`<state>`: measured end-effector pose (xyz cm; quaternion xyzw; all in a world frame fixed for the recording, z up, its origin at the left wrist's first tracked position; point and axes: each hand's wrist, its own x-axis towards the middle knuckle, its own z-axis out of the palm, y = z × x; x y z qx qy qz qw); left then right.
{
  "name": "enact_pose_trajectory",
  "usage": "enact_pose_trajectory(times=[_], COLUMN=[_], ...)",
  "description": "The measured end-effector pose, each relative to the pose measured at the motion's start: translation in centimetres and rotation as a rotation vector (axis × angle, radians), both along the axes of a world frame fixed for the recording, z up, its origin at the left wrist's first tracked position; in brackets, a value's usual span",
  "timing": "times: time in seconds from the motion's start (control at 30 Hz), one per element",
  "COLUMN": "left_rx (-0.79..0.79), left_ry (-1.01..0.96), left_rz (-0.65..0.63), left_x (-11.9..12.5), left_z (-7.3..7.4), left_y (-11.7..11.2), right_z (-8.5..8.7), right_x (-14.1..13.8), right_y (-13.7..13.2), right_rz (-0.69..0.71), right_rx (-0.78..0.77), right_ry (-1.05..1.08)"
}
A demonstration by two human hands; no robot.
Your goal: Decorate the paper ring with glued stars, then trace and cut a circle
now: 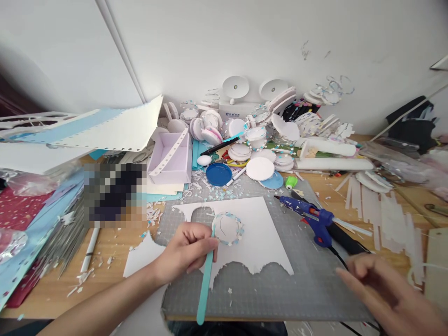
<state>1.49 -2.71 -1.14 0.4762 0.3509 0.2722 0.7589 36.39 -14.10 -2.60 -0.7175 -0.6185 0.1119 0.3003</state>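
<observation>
My left hand [196, 247] is closed, its thumb and fingers pinching a flat teal craft stick [204, 291] with a rounded lower end. Beyond the fingertips, the stick's upper end meets the left edge of a ring [241, 227] trimmed with small blue and white pieces. The ring is over a white sheet [262, 242] with scalloped cut edges; whether it rests on the sheet I cannot tell. My right hand [385, 284] is at the lower right with thumb and fingers apart, holding nothing visible. A blue glue gun [308, 214] with a clear glue stick lies just beyond it.
A grey cutting mat [315, 280] covers the table's middle. Behind it are a lilac box [171, 161], a blue lid [219, 174], a white disc [260, 168] and a green cap [290, 182]. White strips [388, 219] lie right; thin wires [66, 242] lie left.
</observation>
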Motion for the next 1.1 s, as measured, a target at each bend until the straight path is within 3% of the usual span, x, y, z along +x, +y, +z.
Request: enact_pose_trajectory(times=[0.13, 0.3, 0.43, 0.57, 0.6, 0.7, 0.83, 0.97, 1.1], left_rx=[0.016, 0.001, -0.003, 0.013, 0.019, 0.036, 0.088, 0.160, 0.189], left_ry=[0.001, 0.033, 0.038, 0.046, 0.052, 0.071, 0.093, 0.123, 0.182], left_rz=[-0.050, -0.030, -0.047, -0.067, -0.066, -0.061, -0.092, -0.136, -0.193], left_x=[-0.2, -0.3, -0.3, -0.3, -0.3, -0.2, -0.2, -0.1, 0.1], left_z=[-0.3, -0.6, -0.8, -0.9, -1.0, -1.0, -0.7, -0.3, 0.1], left_y=[0.0, 0.0, 0.1, 0.2, 0.2, 0.2, 0.2, 0.2, 0.3], right_z=[-1.4, -3.3, -0.6, 3.4, 4.0, 4.2, 1.9, -0.1, -0.5], right_x=[0.6, -0.2, -0.7, -3.3, -4.3, -7.5, -10.1, -10.3, -9.8], right_y=[3.5, 6.2, 7.8, 9.8, 10.3, 11.1, 10.6, 9.4, 9.2], right_rz=[-0.072, 0.031, -0.069, -0.404, -0.413, -0.282, 0.013, 0.074, 0.127], right_rx=[0.056, 0.012, -0.084, 0.028, 0.031, 0.187, 0.250, 0.196, 0.191], right_ry=[-0.254, -0.327, -0.226, -0.087, -0.007, 0.201, 0.228, 0.132, 0.061])
